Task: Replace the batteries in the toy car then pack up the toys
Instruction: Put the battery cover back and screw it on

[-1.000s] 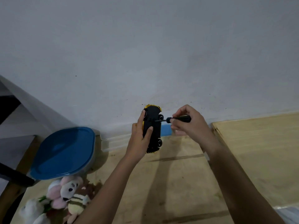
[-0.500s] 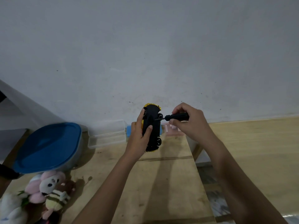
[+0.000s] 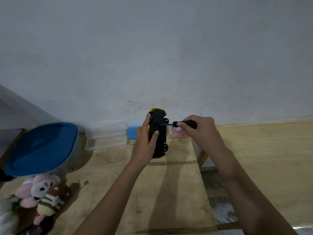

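1. Little has moved: the screwdriver (image 3: pixel 185 124) tip stays on the toy car (image 3: pixel 158 131) underside.
2. Left hand (image 3: pixel 145 146) grips the car above the worktop (image 3: pixel 105 167) far edge, underside turned rightward for access.
3. Right hand (image 3: pixel 201 131) is curled round the screwdriver handle.

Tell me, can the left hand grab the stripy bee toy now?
Probably not yet. The left hand holds the toy car while the right hand holds a screwdriver to it. Nothing blocks the table toward the stripy bee toy, so letting go should work.
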